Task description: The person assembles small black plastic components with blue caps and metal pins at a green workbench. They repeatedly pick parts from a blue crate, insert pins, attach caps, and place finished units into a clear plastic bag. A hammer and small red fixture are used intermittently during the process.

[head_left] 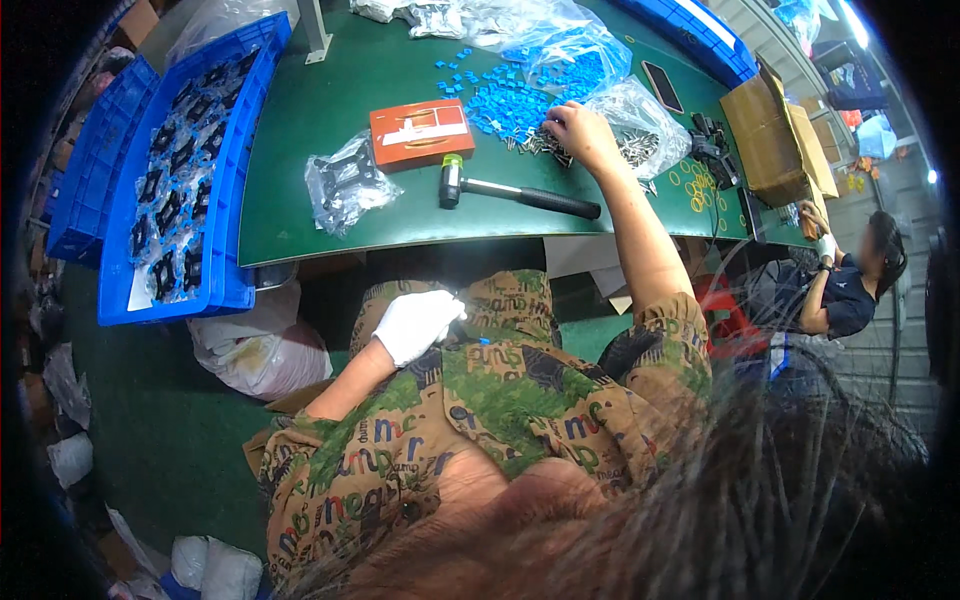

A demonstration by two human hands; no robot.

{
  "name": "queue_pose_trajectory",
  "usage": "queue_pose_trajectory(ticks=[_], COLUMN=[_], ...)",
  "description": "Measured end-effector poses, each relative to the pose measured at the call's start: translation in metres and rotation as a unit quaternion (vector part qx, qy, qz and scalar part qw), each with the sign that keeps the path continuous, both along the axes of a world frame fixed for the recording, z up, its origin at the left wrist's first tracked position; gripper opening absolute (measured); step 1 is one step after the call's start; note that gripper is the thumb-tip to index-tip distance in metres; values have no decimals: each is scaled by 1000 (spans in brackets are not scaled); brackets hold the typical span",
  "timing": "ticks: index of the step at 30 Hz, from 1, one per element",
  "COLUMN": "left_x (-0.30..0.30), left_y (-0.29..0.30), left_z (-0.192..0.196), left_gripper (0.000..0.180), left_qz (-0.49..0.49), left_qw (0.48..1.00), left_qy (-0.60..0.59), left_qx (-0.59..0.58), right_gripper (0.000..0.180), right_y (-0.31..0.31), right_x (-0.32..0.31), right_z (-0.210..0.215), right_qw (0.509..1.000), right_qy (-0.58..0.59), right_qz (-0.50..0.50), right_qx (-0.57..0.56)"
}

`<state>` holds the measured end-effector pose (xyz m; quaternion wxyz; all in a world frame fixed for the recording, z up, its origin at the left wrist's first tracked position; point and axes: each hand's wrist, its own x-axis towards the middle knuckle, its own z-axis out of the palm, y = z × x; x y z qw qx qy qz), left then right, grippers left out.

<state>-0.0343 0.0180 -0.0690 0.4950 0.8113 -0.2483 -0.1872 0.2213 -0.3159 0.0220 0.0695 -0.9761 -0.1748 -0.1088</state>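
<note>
My left hand (415, 325), in a white glove, is held above my lap with its fingers curled together. Whatever it may grip is too small to make out. A small blue piece (485, 341) shows just beside it, against my patterned clothing. My bare right hand (585, 135) reaches over the green table to a pile of small metal screws (525, 141), its fingertips drawn together at the pile. What lies between them is hidden. Left of the screws spread many small blue plastic pieces (500, 98). A clear plastic bag (650, 135) with more screws lies right of that hand.
A hammer (530, 196) lies near the front edge of the table (300, 130), by a red box (420, 152) and a bagged black part (348, 188). A blue crate (232, 180) of bagged parts stands left. Phone (662, 87), yellow bands (697, 190), carton (765, 150) and another person (845, 290) are right.
</note>
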Motion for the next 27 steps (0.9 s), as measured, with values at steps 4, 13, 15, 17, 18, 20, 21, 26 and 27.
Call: queue_pose_trajectory(ticks=[4,13,15,17,18,20,21,26,27], left_x=[0,0,-1,-2,-1,-1,-1,-4,-3], left_y=[0,-6,-6,-5,-7,-8,-9,-11,-11], left_z=[13,22,17,13,14,16,17,15,21], left_gripper=[18,16,16,15,15,16,16,19,19], left_qz=[-1,3,-1,-16,-31,-45,-43,-41,-43], left_qw=[999,994,988,974,961,945,943,937,939], left_qy=[39,-31,-99,-169,-206,-245,-249,-269,-262], left_qx=[11,104,116,151,181,213,215,218,218], right_gripper=[29,17,18,18,18,18,18,23,24], right_y=[17,113,113,107,105,103,101,94,93], right_x=[-26,-213,-218,-217,-215,-212,-209,-202,-202], right_z=[11,-8,-13,-5,3,15,14,14,11], right_qw=[965,861,887,902,910,907,903,885,885], right_qy=[64,308,263,251,243,254,256,291,310], right_qz=[34,231,251,266,272,308,332,350,320], right_qx=[253,332,284,229,198,133,88,98,133])
